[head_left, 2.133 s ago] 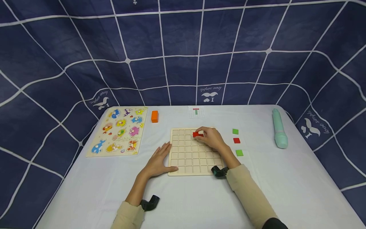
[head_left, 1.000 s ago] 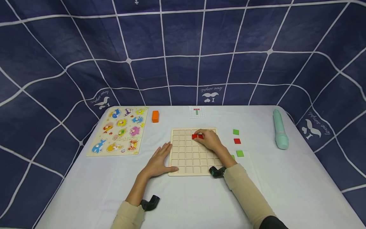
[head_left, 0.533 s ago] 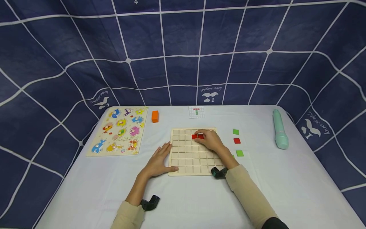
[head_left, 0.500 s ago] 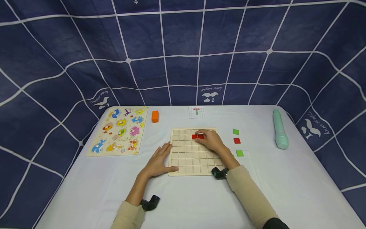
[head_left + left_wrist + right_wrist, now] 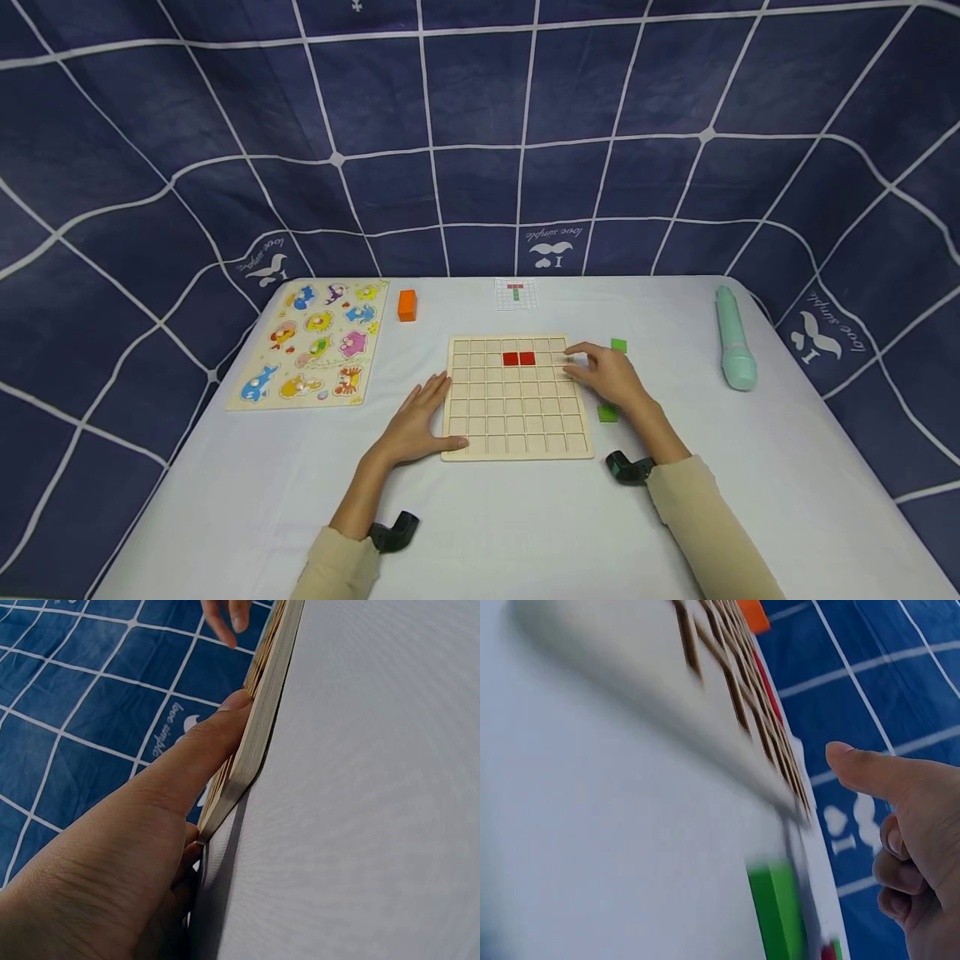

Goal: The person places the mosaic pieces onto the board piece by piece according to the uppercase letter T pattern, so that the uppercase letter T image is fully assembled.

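Observation:
A wooden grid board (image 5: pixel 517 425) lies mid-table with two red square tiles (image 5: pixel 519 359) side by side in its second row from the far edge. My left hand (image 5: pixel 412 425) rests at the board's near left corner, thumb on the board and fingers spread along its left side. Over the board's right edge is my right hand (image 5: pixel 609 377), thumb and index finger apart, holding nothing. Green tiles (image 5: pixel 608 414) show past it on the cloth, and the hand hides other tiles. In the right wrist view a green tile (image 5: pixel 776 911) lies beside the board.
A pattern card (image 5: pixel 515 294) with a red and green T lies beyond the board. To its left are an orange block (image 5: pixel 407 306) and an animal puzzle board (image 5: pixel 315 343). A mint-green microphone-shaped object (image 5: pixel 735 342) lies far right. A dark blue curtain (image 5: pixel 480 108) surrounds the table.
My right hand has placed the red tiles in neighbouring cells, let go, and moved right toward the loose tiles. My left hand has stayed at the board's corner.

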